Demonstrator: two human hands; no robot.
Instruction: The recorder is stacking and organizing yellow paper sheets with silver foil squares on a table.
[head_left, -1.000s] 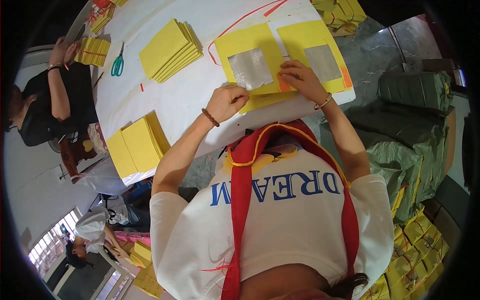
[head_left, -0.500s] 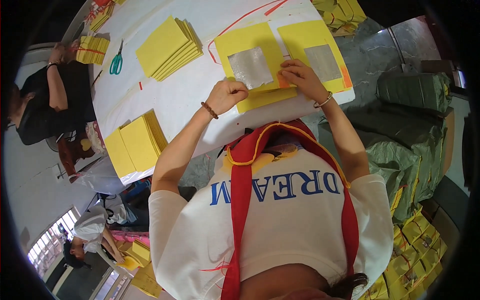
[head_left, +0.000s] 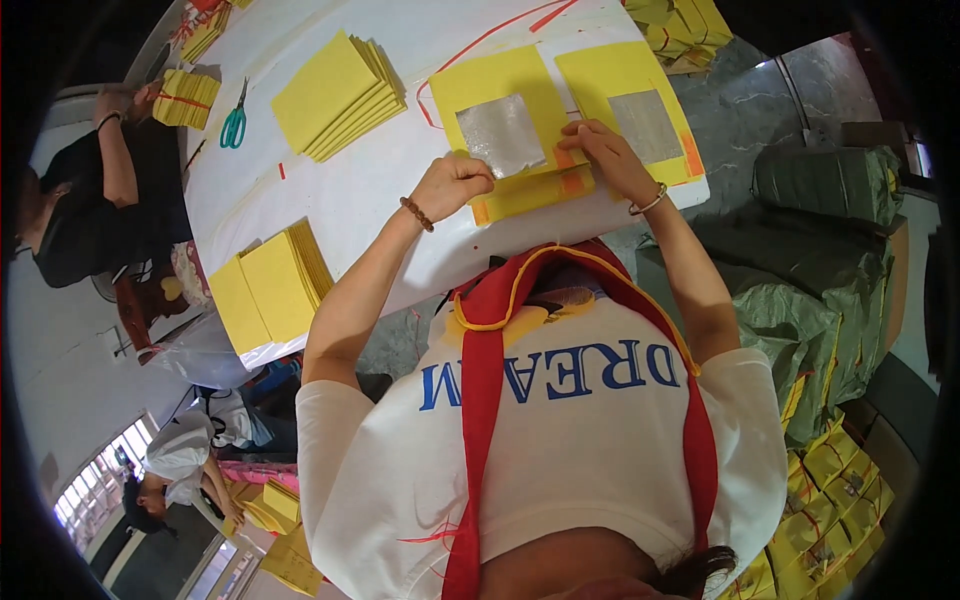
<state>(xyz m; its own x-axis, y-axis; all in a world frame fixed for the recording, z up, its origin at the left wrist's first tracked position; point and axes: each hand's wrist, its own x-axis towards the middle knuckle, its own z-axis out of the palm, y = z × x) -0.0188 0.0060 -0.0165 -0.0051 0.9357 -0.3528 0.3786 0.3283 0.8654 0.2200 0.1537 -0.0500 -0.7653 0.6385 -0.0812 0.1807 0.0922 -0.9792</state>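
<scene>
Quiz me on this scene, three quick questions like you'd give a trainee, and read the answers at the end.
1. Which tool lies on the white table, to the left of the fanned yellow stack?
A) a stapler
B) scissors with teal handles
C) a ruler

2. True or false: the brown bead bracelet is on the wrist of the person's left hand.

3. How many silver-grey squares show on the yellow pieces lying on the table?

Key: 1. B; 2. True; 3. Two.
</scene>
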